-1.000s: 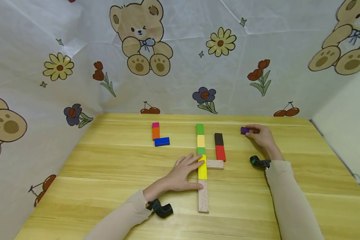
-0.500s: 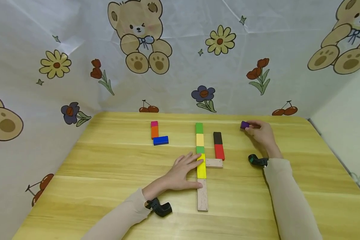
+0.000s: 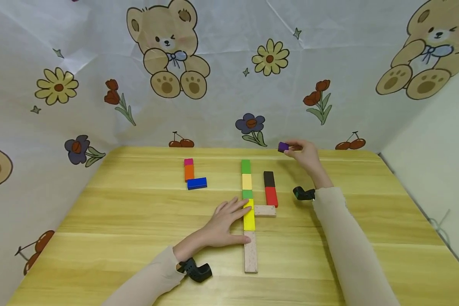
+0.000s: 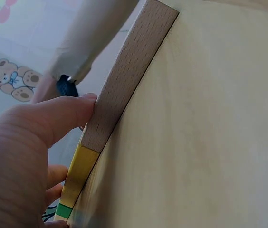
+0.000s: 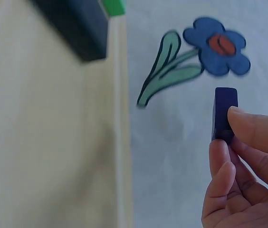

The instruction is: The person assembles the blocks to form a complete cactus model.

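A small purple block [image 3: 283, 147] is pinched between the thumb and fingers of my right hand [image 3: 305, 156], raised near the table's far edge. The right wrist view shows the same purple block [image 5: 224, 111] at the fingertips. My left hand [image 3: 223, 226] lies with spread fingers over a straight row of blocks. Its fingertips touch the yellow block [image 3: 249, 220], and its thumb rests on the plain wooden block [image 3: 250, 257] at the near end. Farther up the row come a small green block [image 3: 247, 194], a cream block [image 3: 246, 181] and another green block [image 3: 246, 166].
Right of the row, a short wooden block [image 3: 265, 211] sticks out sideways, with a red block [image 3: 271, 196] and a black block [image 3: 269, 179] beyond it. To the left lie a blue block [image 3: 196, 183], an orange block [image 3: 189, 173] and a pink block [image 3: 188, 161]. A patterned cloth [image 3: 222, 55] hangs behind.
My right hand has lifted the purple block and carried it left and toward the back. The left hand stays on the row. The head view has shifted slightly.
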`<state>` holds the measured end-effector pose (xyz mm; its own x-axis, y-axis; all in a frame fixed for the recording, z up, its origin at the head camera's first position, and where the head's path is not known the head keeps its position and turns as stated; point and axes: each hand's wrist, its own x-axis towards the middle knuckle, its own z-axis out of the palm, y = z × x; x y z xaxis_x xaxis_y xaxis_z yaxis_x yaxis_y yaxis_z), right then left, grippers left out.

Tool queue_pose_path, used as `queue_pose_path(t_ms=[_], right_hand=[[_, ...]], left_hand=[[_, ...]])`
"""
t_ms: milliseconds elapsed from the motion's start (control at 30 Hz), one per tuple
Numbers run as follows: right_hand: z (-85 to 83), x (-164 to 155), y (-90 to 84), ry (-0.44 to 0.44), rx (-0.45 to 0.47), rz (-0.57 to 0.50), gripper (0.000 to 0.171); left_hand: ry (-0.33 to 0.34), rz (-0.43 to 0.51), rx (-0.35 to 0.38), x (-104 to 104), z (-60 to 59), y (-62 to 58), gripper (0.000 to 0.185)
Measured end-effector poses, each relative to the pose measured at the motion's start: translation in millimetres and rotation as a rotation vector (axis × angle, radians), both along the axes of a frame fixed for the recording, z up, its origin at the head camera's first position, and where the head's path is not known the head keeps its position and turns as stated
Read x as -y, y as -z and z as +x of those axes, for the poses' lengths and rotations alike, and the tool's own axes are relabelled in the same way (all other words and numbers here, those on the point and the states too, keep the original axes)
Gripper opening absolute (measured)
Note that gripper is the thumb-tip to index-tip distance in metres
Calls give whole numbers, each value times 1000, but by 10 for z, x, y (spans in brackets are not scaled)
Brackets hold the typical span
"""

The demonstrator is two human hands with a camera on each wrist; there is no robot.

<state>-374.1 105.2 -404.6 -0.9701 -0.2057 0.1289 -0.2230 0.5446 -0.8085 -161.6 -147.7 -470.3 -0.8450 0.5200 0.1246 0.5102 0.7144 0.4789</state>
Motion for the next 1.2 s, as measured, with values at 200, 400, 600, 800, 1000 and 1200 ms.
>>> queue_pose_path(t_ms=[200,400,600,800,1000,1200], right_hand=[[-90,349,-213,-72,63,55,33],[-162,701,-160,-145,93,51,33],[-206,942,-73,-198,104,76,32],[-228,1029,-6,-205,117,96,30],[-259,1074,65,-221,118,119,29],[-297,1064,114,-235,121,147,31]], left_hand=[[1,22,-13,-22,4,-12,81],[2,25,-28,-11,35,-14,80],[0,12,-20,11,37,-21,79],[6,7,-37,5,9,-4,79],[7,-8,-32,13,0,11,80],[8,4,-19,-10,-2,-5,79]])
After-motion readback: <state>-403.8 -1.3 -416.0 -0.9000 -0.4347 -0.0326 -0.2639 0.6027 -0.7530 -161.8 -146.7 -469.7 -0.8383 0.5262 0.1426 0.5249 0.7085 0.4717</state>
